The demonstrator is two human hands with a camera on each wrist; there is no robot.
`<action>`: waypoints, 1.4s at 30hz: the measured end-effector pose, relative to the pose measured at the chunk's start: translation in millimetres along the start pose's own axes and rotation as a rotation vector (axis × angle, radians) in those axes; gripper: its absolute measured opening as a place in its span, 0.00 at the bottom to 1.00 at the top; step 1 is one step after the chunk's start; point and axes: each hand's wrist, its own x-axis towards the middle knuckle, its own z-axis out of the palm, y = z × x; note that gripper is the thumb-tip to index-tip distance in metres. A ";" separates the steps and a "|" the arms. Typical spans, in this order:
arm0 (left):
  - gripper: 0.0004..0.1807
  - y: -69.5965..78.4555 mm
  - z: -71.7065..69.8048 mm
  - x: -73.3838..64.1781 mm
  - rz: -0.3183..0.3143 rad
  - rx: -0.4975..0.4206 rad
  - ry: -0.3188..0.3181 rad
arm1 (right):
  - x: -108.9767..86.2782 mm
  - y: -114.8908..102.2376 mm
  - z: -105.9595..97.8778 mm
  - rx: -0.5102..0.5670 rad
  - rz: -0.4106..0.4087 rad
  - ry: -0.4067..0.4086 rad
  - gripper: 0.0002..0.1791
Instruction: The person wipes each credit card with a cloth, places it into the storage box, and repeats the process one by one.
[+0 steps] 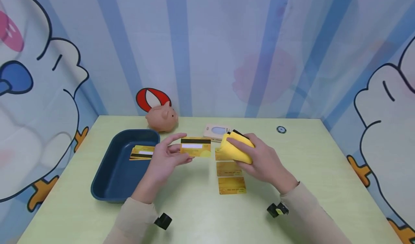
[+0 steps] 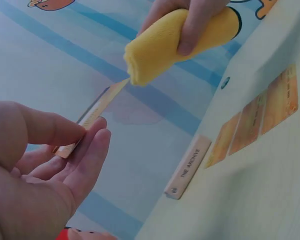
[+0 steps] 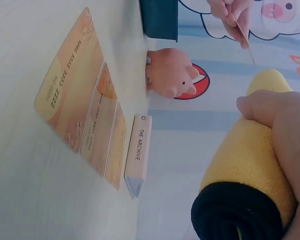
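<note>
My left hand pinches a gold bank card by its left end, the dark magnetic stripe and white signature strip facing me. Off the card's right end, my right hand grips a folded yellow cloth with a black edge. In the left wrist view the cloth comes right at the tip of the card. Below the cloth, three gold cards lie in a column on the table, the nearest card in full sight and the farthest partly hidden by the cloth.
A dark blue tray at left holds several more gold cards. Behind it stands a pink piggy bank. A pale pink box marked "THE ARCHIVE" lies beyond the card column, and a small round dark disc sits at back right.
</note>
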 end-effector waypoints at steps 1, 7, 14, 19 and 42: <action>0.35 1.8 -2.7 -1.0 0.001 0.011 0.000 | -0.8 1.0 0.1 0.001 0.001 0.002 0.38; 0.35 14.2 -21.0 -9.1 0.001 0.126 0.019 | -8.0 5.9 1.1 0.006 0.014 0.001 0.39; 0.32 27.6 -50.7 -16.5 0.057 0.261 0.077 | -17.6 13.5 -0.3 -0.001 0.051 -0.012 0.37; 0.32 34.6 -77.1 -21.9 0.087 0.410 0.098 | -21.7 18.2 0.6 -0.003 0.052 -0.013 0.36; 0.32 -1.3 -156.4 -27.6 -0.103 0.689 0.079 | -42.3 28.6 1.7 0.000 0.114 -0.040 0.38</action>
